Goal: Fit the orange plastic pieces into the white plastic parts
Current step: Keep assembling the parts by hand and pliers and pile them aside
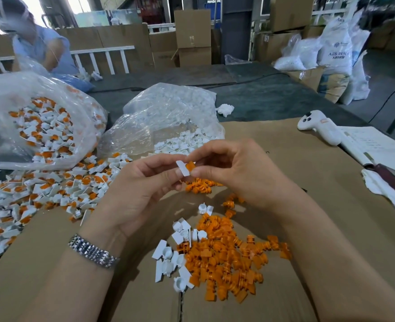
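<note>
My left hand (143,184) pinches a small white plastic part (183,168) between thumb and fingers, above the cardboard. My right hand (233,168) pinches an orange piece (190,166) and holds it against that white part. Below my hands lies a pile of loose orange pieces (229,259) with a small cluster of loose white parts (175,254) on its left side. A heap of fitted white-and-orange parts (40,196) spreads over the left of the table.
A clear bag of fitted parts (38,126) lies at the left and a clear bag of white parts (168,122) sits behind my hands. A white controller (319,126), a notebook (377,147) and a cloth (387,194) lie at the right. Another person (38,47) sits at the far left.
</note>
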### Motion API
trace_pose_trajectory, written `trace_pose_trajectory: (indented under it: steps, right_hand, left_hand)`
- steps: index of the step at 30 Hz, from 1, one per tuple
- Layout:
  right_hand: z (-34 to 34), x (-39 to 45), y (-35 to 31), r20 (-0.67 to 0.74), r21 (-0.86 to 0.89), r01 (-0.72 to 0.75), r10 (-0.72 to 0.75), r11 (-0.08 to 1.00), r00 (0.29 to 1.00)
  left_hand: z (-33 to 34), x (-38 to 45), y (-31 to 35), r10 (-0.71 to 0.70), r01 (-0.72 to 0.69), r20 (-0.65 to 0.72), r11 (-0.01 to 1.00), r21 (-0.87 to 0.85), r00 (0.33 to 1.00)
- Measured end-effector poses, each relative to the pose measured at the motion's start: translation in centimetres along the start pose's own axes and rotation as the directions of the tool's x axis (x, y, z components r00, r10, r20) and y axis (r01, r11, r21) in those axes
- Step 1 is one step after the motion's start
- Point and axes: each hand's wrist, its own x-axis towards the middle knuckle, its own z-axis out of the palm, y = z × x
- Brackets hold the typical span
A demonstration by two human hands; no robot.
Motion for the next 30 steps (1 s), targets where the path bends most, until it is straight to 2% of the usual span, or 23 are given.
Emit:
trace_pose_trajectory:
  steps: [7, 12, 17, 21, 30]
  right_hand:
    - [0.3, 0.1, 0.2, -0.073, -0.016, 0.055, -0.056, 0.998, 0.996]
    - [0.6, 0.2, 0.2, -0.094, -0.104, 0.113, -0.123, 0.988, 0.988]
    - [0.6, 0.2, 0.2, -0.126, -0.149, 0.139, -0.158, 0.979, 0.979]
    - [1.0, 0.2, 0.0, -0.121, -0.24, 0.158, -0.191, 0.958, 0.974]
    - [1.5, 0.3, -0.2, -0.086, -0.382, 0.174, -0.223, 0.908, 0.971]
  left_hand:
    - [0.2, -0.2, 0.4, 0.051, -0.05, -0.014, 0.998, 0.038, 0.999]
    - [0.5, -0.3, 0.4, 0.014, -0.017, -0.052, 0.998, -0.063, 0.999]
    - [0.4, -0.4, 0.8, -0.027, 0.025, -0.015, 0.99, -0.14, 1.0]
    - [0.8, -0.4, 0.7, -0.006, -0.004, -0.085, 0.994, -0.111, 0.996]
    - [0.9, -0.3, 0.5, -0.075, 0.053, -0.197, 0.992, -0.114, 0.977]
